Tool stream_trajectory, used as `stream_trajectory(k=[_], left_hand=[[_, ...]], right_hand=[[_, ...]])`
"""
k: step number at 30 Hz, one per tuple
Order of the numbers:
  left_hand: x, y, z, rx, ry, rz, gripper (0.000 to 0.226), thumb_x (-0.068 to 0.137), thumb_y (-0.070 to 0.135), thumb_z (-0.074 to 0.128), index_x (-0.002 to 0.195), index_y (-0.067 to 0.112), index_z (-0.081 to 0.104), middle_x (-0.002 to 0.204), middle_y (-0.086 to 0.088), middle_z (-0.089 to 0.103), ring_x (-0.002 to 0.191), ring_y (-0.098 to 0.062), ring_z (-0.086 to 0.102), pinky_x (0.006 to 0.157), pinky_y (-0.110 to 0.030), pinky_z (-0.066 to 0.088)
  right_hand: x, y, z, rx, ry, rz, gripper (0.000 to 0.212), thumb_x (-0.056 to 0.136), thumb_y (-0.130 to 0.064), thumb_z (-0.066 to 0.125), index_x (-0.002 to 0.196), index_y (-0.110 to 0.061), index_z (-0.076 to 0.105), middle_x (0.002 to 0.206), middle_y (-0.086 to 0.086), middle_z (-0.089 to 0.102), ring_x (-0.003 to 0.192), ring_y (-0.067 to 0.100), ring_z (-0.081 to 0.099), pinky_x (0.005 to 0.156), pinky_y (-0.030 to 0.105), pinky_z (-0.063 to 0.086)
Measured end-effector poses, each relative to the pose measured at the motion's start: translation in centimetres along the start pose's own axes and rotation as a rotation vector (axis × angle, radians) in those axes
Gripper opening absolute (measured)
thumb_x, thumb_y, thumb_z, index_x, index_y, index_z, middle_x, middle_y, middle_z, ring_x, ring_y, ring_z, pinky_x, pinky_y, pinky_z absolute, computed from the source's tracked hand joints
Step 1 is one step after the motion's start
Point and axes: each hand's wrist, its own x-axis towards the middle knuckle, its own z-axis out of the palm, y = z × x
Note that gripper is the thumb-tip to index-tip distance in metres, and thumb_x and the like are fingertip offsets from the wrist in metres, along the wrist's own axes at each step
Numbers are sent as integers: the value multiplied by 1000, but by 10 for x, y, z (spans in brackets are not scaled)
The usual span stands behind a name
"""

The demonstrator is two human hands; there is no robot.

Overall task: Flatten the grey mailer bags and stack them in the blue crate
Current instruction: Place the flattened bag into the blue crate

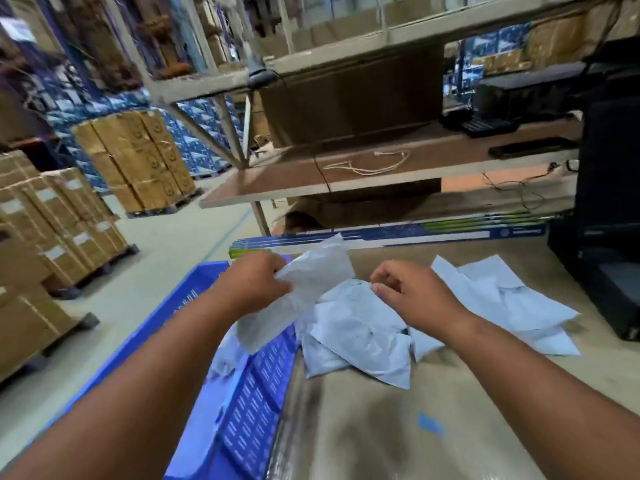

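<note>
My left hand grips a crumpled grey mailer bag, held up over the right wall of the blue crate. A loose pile of grey mailer bags lies on the worktable just right of the crate, and flatter bags lie further right. My right hand hovers above the pile with fingers curled, thumb and forefinger nearly pinched, holding nothing that I can see. Some grey bags lie inside the crate, partly hidden by my left forearm.
The worktable carries a small blue scrap. Long blue boxes lie along its far edge. A black machine stands at the right. Shelving rises behind, and stacked cardboard boxes on pallets fill the floor at left.
</note>
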Motion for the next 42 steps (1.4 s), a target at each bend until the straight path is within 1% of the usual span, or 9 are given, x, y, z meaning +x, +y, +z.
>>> stream_trajectory(k=[4, 8, 15, 20, 25, 28, 33, 37, 42], left_hand=[[-2, -63, -41, -111, 24, -208, 32, 63, 36, 57, 80, 13, 72, 72, -3, 67, 72, -22, 64, 60, -29, 48], [-1, -117, -40, -191, 5, -371, 29, 54, 30, 63, 72, 8, 70, 53, 0, 58, 59, -24, 61, 52, -24, 45], [26, -171, 46, -151, -82, -440, 25, 72, 26, 75, 89, 8, 74, 92, -11, 76, 93, -31, 74, 72, -34, 54], [48, -179, 106, -44, -109, -322, 28, 91, 22, 65, 108, 2, 74, 115, -18, 73, 116, -36, 66, 95, -34, 46], [56, -178, 136, -73, -113, -366, 30, 96, 12, 56, 122, 1, 68, 127, -20, 67, 124, -35, 61, 105, -39, 47], [61, -184, 144, -85, -118, -443, 24, 88, 14, 61, 110, 9, 69, 118, -12, 72, 113, -32, 67, 87, -33, 53], [66, -186, 146, -105, -110, -432, 10, 80, 23, 67, 87, 18, 61, 104, -6, 72, 99, -29, 69, 78, -32, 55], [69, -190, 143, -110, -24, -432, 29, 83, 48, 67, 95, 22, 64, 102, -4, 71, 98, -29, 70, 72, -31, 47], [70, -173, 118, -128, 106, -355, 39, 87, 57, 60, 82, 19, 58, 86, 0, 64, 83, -29, 64, 67, -32, 45]], right_hand=[[24, -49, 50, 45, -91, -98, 10, 97, -38, 68, 105, -39, 63, 88, -13, 65, 81, 3, 60, 71, 30, 48], [37, -95, 111, -14, -193, -235, 30, 92, -54, 55, 113, -35, 64, 106, -14, 62, 101, 13, 61, 91, 41, 52], [57, -135, 201, -186, -388, -326, 52, 93, -65, 46, 129, -32, 64, 129, -4, 62, 124, 23, 55, 110, 44, 42], [49, -118, 244, -186, -341, -305, 43, 99, -46, 37, 105, -25, 74, 109, 1, 62, 124, 29, 51, 108, 52, 44], [42, -119, 241, -103, -311, -294, 47, 102, -47, 33, 127, -30, 70, 142, -3, 55, 154, 20, 26, 126, 37, 27], [40, -120, 241, -112, -315, -272, 37, 106, -41, 40, 129, -32, 67, 148, -5, 50, 158, 18, 19, 123, 41, 34], [38, -125, 232, -79, -301, -287, 35, 111, -35, 44, 136, -26, 67, 161, -3, 41, 160, 10, 6, 116, 7, -3], [33, -112, 223, -42, -306, -274, 45, 111, -50, 42, 151, -31, 53, 174, -10, 20, 159, -1, -6, 126, 22, 6], [26, -70, 190, -190, -162, -267, 53, 103, -54, 47, 150, -29, 54, 164, -8, 42, 154, 12, 30, 126, 33, 26]])
